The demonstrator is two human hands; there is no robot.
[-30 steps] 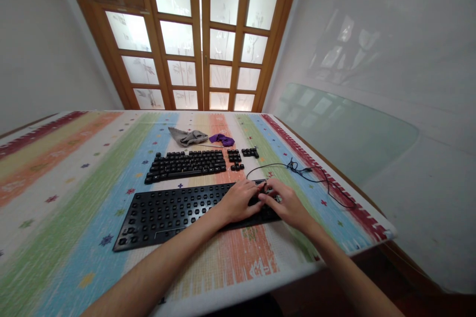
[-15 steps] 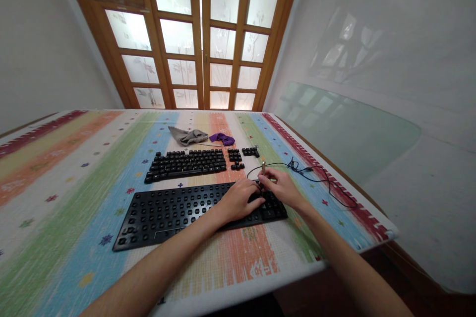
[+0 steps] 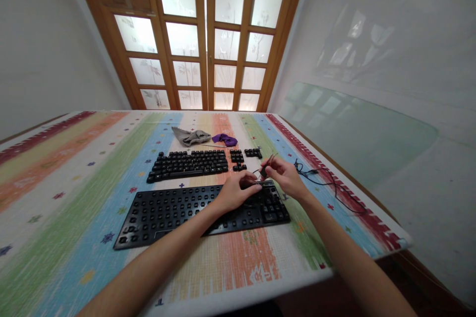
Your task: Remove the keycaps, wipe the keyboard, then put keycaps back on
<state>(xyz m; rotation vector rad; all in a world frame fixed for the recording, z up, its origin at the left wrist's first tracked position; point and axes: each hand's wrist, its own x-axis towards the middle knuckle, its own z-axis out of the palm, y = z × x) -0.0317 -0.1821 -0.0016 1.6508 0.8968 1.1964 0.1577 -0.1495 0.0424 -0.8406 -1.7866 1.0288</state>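
Observation:
A black keyboard (image 3: 167, 213) lies across the table in front of me, most of its keycaps off and bare switch posts showing. Keycaps are still seated on its number pad (image 3: 273, 208) at the right end. My left hand (image 3: 238, 192) rests over the keyboard's right part, thumb and fingers apart, with nothing visible between them. Just above the keyboard's top right edge, my right hand (image 3: 284, 178) pinches a thin metal wire tool (image 3: 272, 158), prongs pointing up, and a small black keycap (image 3: 264, 171). The fingers partly hide both.
Loose black keycaps (image 3: 189, 164) are laid out in keyboard order behind the keyboard, with smaller groups (image 3: 253, 153) to their right. A grey cloth (image 3: 191, 137) and a purple cloth (image 3: 225, 140) lie farther back. A black cable (image 3: 334, 185) trails on the right.
My right hand has lifted slightly up and right, off the keyboard, turning the tool so a black keycap shows. My left hand has shifted a little up and left, its fingers parting from the right hand.

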